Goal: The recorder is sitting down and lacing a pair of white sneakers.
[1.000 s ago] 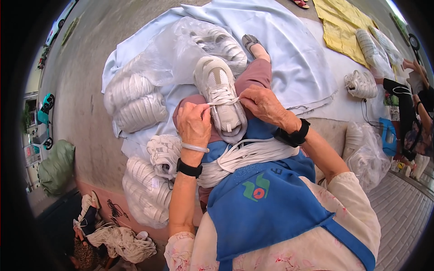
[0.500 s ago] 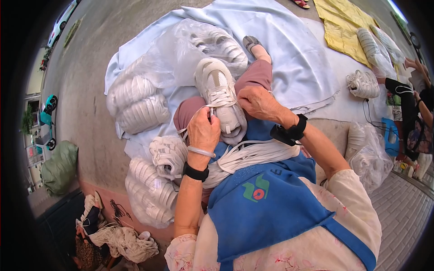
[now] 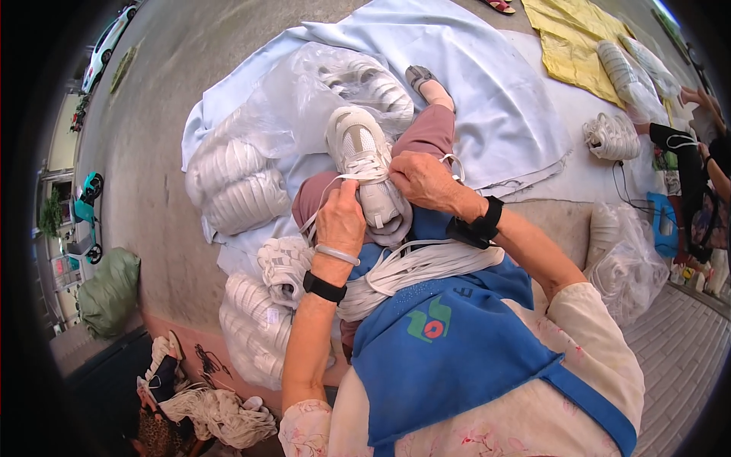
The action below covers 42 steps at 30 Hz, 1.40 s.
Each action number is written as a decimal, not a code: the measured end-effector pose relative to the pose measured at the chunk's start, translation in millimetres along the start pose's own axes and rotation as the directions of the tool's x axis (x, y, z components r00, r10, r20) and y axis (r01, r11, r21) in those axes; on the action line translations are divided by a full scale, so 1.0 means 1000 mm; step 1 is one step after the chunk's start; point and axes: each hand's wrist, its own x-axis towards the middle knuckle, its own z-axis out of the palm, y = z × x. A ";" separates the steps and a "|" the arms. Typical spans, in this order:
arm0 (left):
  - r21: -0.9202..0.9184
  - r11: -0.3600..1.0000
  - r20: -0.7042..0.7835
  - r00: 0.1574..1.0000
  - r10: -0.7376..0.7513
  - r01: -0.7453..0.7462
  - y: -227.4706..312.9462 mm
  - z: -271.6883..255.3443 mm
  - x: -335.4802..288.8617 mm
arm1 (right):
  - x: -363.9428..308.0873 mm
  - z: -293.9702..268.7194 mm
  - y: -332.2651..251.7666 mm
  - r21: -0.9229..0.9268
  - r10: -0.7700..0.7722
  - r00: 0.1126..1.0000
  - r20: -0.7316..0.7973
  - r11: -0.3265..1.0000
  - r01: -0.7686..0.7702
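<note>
A white and beige sneaker (image 3: 356, 139) rests between my knees, toe pointing away from me and heel toward my lap. White shoelace (image 3: 368, 169) crosses its upper part. My left hand (image 3: 340, 222) is closed at the left side of the shoe opening, pinching lace that trails down to the left. At the other side my right hand (image 3: 426, 181) is closed too, with a lace end looping out past its knuckles. Its fingertips are partly hidden. Over my blue apron (image 3: 449, 335) lies a thick hank of white laces (image 3: 419, 266).
Plastic-wrapped bundles of white shoes (image 3: 244, 190) lie on the pale blue cloth (image 3: 495, 114). Another shoe (image 3: 283, 266) sits beside my left forearm. At right are a clear bag (image 3: 620, 266), a tied shoe bundle (image 3: 611, 137), a yellow sheet (image 3: 571, 49) and other people's limbs.
My left hand has drawn slightly back from the lace crossing, with a strand stretched at its left. My right hand has moved a little left, closer to the shoe; a lace loop now shows beyond it.
</note>
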 end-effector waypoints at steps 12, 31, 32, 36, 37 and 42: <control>0.105 0.969 -0.023 0.974 0.226 -0.223 0.001 0.004 -0.004 | -0.039 0.010 -0.024 -0.404 -0.209 0.957 -0.200 0.908 0.113; -0.434 0.898 0.122 0.992 -0.021 0.072 0.001 0.002 -0.011 | -0.031 0.022 -0.002 0.003 -0.062 0.996 -0.064 0.998 0.062; -0.437 0.896 0.121 0.992 -0.024 0.075 0.002 0.000 -0.012 | -0.032 0.019 -0.009 0.002 -0.062 0.996 -0.059 0.998 0.062; -0.299 0.945 0.230 0.951 0.205 -0.131 0.019 -0.009 -0.028 | -0.034 0.012 -0.019 -0.029 -0.113 0.990 -0.080 0.993 0.111; -0.304 0.933 0.331 0.897 0.295 -0.194 0.023 -0.010 -0.032 | -0.034 0.012 -0.020 -0.094 -0.139 0.990 -0.039 0.986 0.135; -0.173 0.976 0.098 0.983 0.152 -0.133 0.010 -0.008 -0.028 | -0.033 0.012 -0.026 -0.167 -0.169 0.985 -0.021 0.972 0.164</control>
